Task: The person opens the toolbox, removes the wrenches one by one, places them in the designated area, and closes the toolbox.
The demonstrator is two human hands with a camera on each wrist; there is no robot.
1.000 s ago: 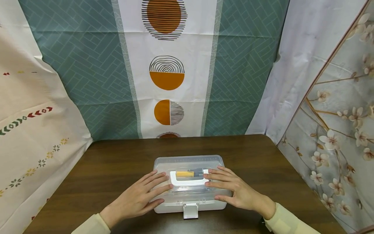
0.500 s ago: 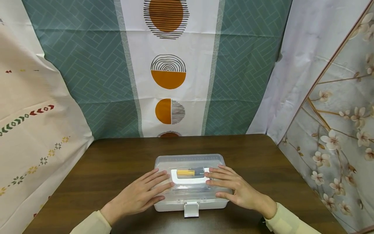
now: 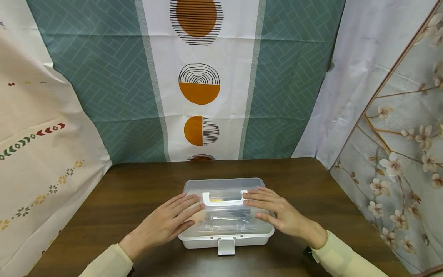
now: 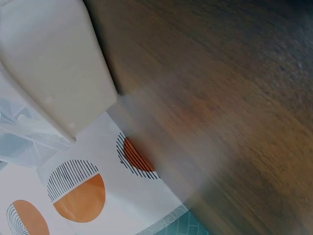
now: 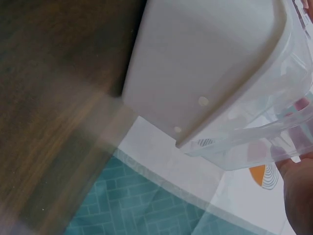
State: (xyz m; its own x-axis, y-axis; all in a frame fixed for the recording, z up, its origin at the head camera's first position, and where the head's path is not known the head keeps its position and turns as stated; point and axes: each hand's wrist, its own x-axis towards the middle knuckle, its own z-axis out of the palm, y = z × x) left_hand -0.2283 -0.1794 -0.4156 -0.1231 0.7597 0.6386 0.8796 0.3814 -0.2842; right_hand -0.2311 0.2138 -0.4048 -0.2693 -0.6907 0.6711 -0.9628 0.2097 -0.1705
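A translucent plastic box [image 3: 226, 241] with a clear lid [image 3: 226, 221] and white carrying handle [image 3: 225, 202] stands on the table. Its clear front latch [image 3: 226, 247] hangs down. The lid looks raised at the front and tilted back. My left hand [image 3: 166, 219] rests fairly straight fingers on the lid's left side; the left wrist view shows only the box's side wall [image 4: 58, 68]. Opposite, my right hand [image 3: 280, 213] lies on the lid's right side with spread fingers. Part of that hand [image 5: 301, 188] appears beside the lid in the right wrist view. Something yellow [image 3: 217, 200] shows through the lid.
The dark wooden table [image 3: 145, 184] extends around the box. Behind it hangs a patterned curtain [image 3: 138, 96]; a cream cloth [image 3: 41, 173] hangs on the left and a floral cloth [image 3: 398, 161] on the right.
The lid and its handle have shifted away from me and appear to tilt up at the front. Both hands have moved slightly with them, and the yellow item is now mostly hidden.
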